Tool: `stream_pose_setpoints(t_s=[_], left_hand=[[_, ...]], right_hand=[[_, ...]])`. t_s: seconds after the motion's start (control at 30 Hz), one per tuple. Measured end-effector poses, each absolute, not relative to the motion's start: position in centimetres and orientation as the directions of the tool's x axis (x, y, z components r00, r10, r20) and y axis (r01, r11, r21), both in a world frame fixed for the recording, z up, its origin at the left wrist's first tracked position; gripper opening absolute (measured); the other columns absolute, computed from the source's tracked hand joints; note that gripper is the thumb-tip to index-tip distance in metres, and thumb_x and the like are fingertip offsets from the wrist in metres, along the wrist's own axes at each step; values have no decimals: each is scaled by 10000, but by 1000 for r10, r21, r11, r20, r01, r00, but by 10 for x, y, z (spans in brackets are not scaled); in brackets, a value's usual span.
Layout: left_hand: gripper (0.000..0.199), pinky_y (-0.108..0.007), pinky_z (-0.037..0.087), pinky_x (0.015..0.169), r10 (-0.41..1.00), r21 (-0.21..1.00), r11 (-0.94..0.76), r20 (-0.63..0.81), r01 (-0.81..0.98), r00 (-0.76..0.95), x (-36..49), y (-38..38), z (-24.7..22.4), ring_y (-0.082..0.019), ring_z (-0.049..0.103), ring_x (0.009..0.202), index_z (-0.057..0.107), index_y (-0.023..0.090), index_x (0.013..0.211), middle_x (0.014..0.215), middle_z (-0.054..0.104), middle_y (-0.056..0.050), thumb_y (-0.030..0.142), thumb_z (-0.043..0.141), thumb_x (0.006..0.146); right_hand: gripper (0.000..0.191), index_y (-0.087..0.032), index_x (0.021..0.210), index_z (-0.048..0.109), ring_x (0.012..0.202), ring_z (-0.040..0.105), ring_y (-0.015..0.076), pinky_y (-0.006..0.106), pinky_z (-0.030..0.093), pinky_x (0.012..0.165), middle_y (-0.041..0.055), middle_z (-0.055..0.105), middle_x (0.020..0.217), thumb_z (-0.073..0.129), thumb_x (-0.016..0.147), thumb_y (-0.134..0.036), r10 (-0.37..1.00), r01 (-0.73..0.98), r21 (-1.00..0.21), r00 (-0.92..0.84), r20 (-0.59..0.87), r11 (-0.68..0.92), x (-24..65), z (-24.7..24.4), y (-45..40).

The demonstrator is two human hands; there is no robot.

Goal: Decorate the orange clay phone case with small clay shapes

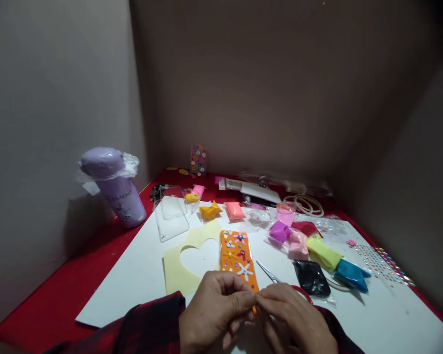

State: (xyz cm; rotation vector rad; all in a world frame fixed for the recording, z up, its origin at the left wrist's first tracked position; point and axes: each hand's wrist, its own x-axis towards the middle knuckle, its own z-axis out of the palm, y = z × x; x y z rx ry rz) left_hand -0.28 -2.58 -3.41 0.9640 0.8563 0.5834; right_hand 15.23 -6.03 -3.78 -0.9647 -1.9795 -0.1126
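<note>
My left hand point(221, 307) and my right hand point(291, 314) meet low in the view, fingertips pinched together. A tiny dark greenish bit shows between them, too small to name. Just beyond and partly behind the fingers lies an orange phone case point(233, 255), decorated with flower shapes and small beads; its lower end is hidden. To its right are scissors point(268, 273) with red handles, mostly covered by my right hand. Left of the case rests a pale yellow sheet point(173, 275) with a heart-shaped cutout.
Clay packets point(323, 253) in several colours line the right and back of the white board point(118, 290). Clear phone cases point(172, 223) lie at its back left. A purple tumbler point(120, 196) stands on the red cloth point(55, 285). Small gems point(378, 265) are scattered at right.
</note>
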Motion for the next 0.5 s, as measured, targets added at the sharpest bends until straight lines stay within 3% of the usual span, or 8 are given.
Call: stream_pose_setpoints(t_s=[0.1, 0.33, 0.5], left_hand=[[244, -140, 231, 288, 778, 887, 452, -342, -91, 527, -2, -27, -33, -35, 337, 270, 583, 114, 637, 357, 421, 62, 331, 668, 710], [271, -134, 282, 298, 755, 904, 415, -280, -103, 593, -5, -30, -18, -27, 333, 279, 569, 110, 677, 390, 425, 61, 359, 608, 776], [207, -137, 327, 300, 773, 907, 397, -249, -140, 583, -5, -34, -13, -26, 361, 308, 575, 107, 696, 469, 503, 41, 297, 643, 740]], right_hand=[[143, -183, 900, 549, 616, 596, 134, 236, 501, 518, 36, 629, 690, 478, 815, -93, 614, 621, -361, -254, 747, 696, 153, -39, -63], [117, -209, 836, 580, 632, 565, 125, 240, 458, 545, 7, 606, 705, 513, 835, -113, 795, 358, -741, -7, 606, 568, 144, -39, -73], [109, -207, 825, 597, 626, 558, 128, 249, 453, 551, 10, 609, 700, 524, 835, -126, 816, 309, -782, 31, 577, 541, 141, -40, -74]])
